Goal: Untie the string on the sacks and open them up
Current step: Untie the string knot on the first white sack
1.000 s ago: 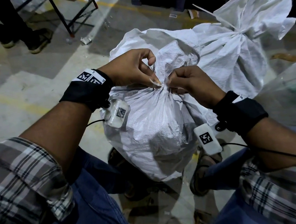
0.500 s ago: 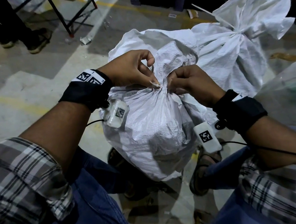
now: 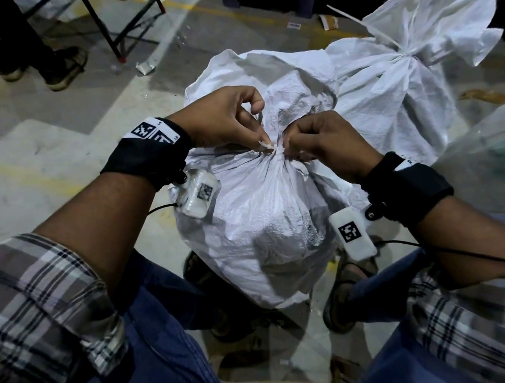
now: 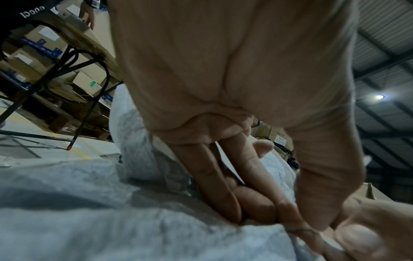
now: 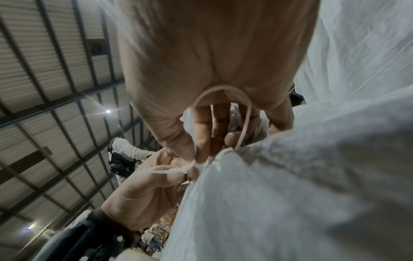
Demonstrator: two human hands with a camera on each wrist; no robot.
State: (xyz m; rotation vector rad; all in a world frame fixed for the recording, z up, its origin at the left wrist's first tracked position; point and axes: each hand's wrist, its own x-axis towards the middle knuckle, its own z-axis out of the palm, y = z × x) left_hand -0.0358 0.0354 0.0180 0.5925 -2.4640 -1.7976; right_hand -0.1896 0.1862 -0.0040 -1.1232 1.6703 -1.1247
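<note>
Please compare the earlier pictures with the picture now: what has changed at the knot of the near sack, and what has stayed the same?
Almost nothing changed. The left hand and right hand still pinch the white string at the tied neck of the near sack, with only slight finger shifts. The knot is still tied and the neck still gathered. The second sack behind it stays tied too.

The big white woven plastic sack (image 3: 257, 222) is looking crinkly and a little shiny. The thin white plastic string (image 5: 244, 113) is looking smooth. At eleven o'clock, the grey concrete floor (image 3: 54, 156) is looking dull and scuffed.
</note>
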